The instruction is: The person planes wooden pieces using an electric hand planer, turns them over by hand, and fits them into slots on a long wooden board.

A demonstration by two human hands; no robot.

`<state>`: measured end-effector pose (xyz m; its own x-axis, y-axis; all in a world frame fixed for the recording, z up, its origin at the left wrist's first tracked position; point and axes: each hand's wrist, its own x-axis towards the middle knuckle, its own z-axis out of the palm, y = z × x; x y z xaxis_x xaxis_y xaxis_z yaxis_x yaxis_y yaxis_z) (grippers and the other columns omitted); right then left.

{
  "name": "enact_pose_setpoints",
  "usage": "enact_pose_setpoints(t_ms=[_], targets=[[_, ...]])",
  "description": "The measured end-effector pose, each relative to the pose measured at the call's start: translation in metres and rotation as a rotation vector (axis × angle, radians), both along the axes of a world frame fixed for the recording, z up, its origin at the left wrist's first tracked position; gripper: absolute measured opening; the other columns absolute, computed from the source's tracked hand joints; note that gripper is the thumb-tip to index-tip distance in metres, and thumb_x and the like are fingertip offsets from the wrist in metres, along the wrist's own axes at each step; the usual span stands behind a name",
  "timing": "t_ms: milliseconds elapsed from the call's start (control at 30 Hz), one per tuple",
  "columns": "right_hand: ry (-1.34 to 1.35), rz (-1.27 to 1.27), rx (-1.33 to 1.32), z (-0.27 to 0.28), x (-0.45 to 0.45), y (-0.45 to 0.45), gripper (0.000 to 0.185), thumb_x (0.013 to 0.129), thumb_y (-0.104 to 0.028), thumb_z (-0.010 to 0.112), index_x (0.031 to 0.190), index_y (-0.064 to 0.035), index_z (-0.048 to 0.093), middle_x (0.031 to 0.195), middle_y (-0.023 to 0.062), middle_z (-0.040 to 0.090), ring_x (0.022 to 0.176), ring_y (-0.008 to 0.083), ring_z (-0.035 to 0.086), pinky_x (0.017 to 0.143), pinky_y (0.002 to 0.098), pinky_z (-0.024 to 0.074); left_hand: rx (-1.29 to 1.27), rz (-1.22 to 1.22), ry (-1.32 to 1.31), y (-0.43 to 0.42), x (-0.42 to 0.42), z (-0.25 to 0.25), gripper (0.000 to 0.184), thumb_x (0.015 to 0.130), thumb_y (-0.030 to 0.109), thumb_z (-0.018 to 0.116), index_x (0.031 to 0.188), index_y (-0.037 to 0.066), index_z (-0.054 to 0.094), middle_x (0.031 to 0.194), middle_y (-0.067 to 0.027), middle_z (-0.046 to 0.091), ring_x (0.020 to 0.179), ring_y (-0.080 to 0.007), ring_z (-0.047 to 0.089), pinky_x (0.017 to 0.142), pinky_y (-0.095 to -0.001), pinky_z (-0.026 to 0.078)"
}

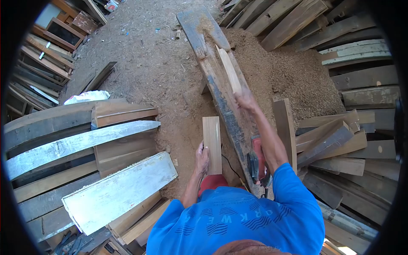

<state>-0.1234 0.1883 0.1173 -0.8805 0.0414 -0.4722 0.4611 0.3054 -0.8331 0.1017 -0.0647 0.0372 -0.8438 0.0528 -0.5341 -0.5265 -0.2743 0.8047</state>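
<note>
My left hand [203,157] grips the left edge of a short, pale wooden board [212,142], which stands up close to my body. Further ahead, my right hand [245,100] is closed around the near end of a narrow wooden strip [229,70]. That strip lies lengthwise along a worn, narrow bench [225,110]. A red and black power tool, seemingly an electric planer [257,159], rests on the bench's near end beside my right forearm. Its underside is hidden.
Wood shavings [293,76] heap up right of the bench. Stacked planks [365,97] line the right side; more timber and a white-painted panel [121,191] lie at left. A dark cord [231,166] runs near the bench. Debris dots the dirt floor [140,46].
</note>
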Motion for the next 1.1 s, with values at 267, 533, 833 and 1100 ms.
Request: enact_pose_setpoints(t_ms=[267, 533, 833, 1100], targets=[[0.897, -0.4, 0.258, 0.2, -0.001, 0.017, 0.012, 0.101, -0.011, 0.054, 0.108, -0.0001, 0.056, 0.077, 0.0064, 0.066, 0.061, 0.0142, 0.064, 0.051, 0.0321, 0.054, 0.08, 0.049, -0.033, -0.002, -0.001, -0.001, 0.046, 0.104, 0.011, 0.043, 0.147, -0.002, 0.047, 0.13, -0.0107, 0.063, 0.114, -0.0156, 0.061, 0.102, -0.0309, 0.047], [0.309, 0.242, 0.927, 0.074, -0.004, 0.068, 0.025, 0.096, -0.023, 0.055, 0.109, -0.0018, 0.057, 0.098, 0.032, 0.069, 0.089, 0.0497, 0.069, 0.08, 0.0588, 0.0533, -0.087, 0.039, -0.046, 0.001, -0.007, 0.029, 0.04, 0.104, 0.013, 0.045, 0.141, -0.002, 0.052, 0.125, -0.0074, 0.065, 0.111, -0.0127, 0.061, 0.099, -0.0302, 0.048], [1.202, -0.471, 0.394, 0.23, 0.009, 0.033, 0.019, 0.108, -0.018, 0.048, 0.11, 0.0005, 0.052, 0.076, 0.0074, 0.062, 0.066, 0.017, 0.063, 0.056, 0.029, 0.0501, 0.158, 0.093, 0.006, -0.001, -0.006, 0.008, 0.041, 0.104, 0.014, 0.044, 0.141, -0.002, 0.052, 0.125, -0.0084, 0.065, 0.111, -0.0142, 0.062, 0.1, -0.031, 0.048], [0.377, 0.254, 0.833, 0.06, 0.054, 0.062, 0.042, 0.099, -0.037, 0.048, 0.099, 0.0006, 0.065, 0.089, 0.0259, 0.07, 0.09, 0.0439, 0.07, 0.081, 0.0541, 0.0541, 0.093, 0.052, 0.102, -0.004, -0.015, 0.021, 0.038, 0.105, 0.013, 0.044, 0.139, -0.002, 0.052, 0.12, -0.0093, 0.067, 0.107, -0.0151, 0.065, 0.095, -0.0322, 0.053]])
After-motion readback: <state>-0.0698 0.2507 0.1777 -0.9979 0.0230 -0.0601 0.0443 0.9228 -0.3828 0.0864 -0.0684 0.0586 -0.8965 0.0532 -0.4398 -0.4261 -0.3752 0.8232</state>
